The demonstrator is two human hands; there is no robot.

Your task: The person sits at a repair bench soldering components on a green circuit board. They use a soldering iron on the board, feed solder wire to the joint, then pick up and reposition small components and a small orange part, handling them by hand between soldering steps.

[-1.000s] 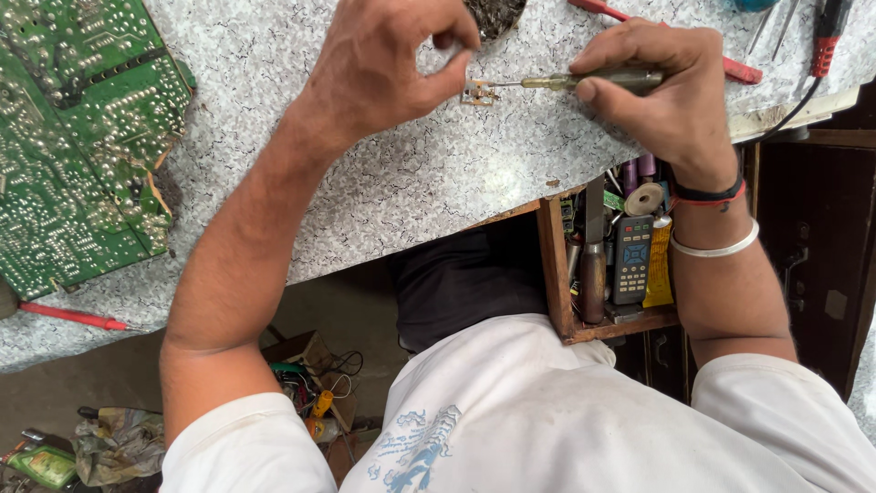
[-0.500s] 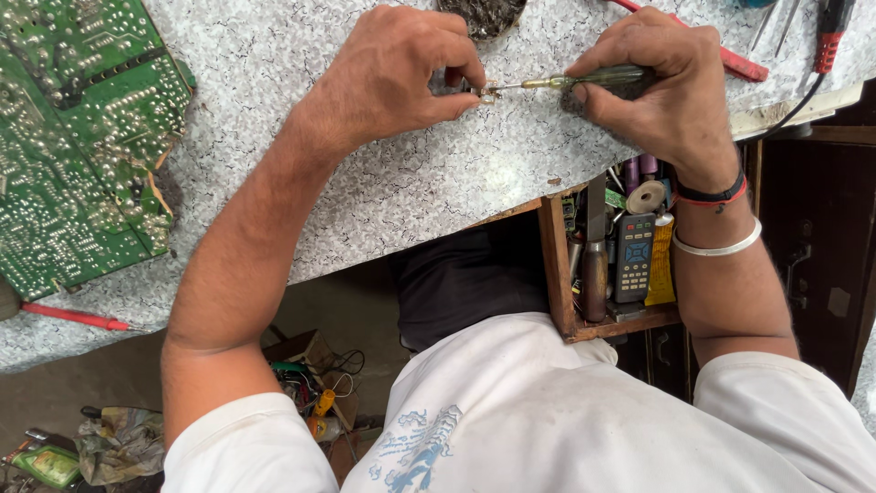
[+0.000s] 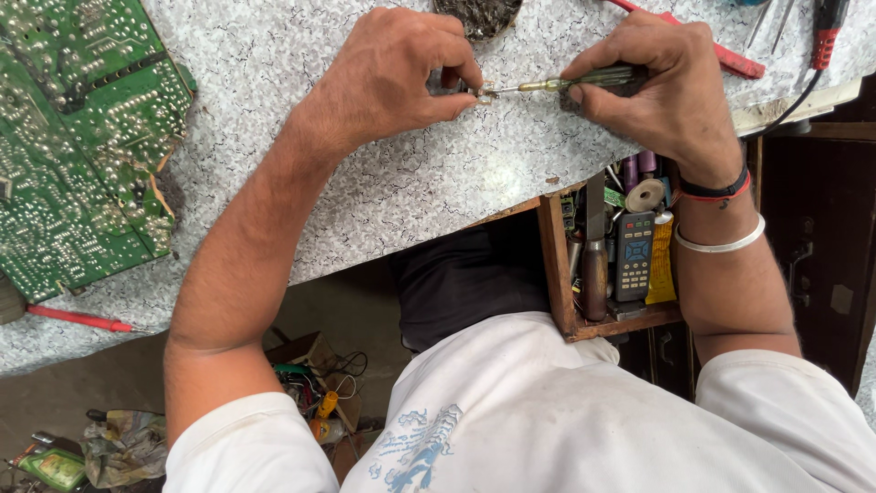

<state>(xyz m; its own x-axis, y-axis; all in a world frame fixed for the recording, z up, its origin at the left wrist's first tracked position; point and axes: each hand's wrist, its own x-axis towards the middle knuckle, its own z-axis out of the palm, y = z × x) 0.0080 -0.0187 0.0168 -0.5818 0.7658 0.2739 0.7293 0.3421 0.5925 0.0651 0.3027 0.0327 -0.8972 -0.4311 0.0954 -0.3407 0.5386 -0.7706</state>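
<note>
Pinched between thumb and forefinger, a small metal part (image 3: 484,90) sits in the left hand (image 3: 397,73) at about 12 o'clock on the speckled grey worktop (image 3: 383,183). Closed around a screwdriver (image 3: 570,82), the right hand (image 3: 662,87) at 1 o'clock lays the shaft sideways, its tip touching the part. At 9 o'clock a green circuit board (image 3: 78,151) lies flat, with a red-handled tool (image 3: 78,319) just below it. At 3 o'clock an open wooden drawer (image 3: 558,274) holds a remote control (image 3: 633,257) and a roll of tape (image 3: 646,194).
</note>
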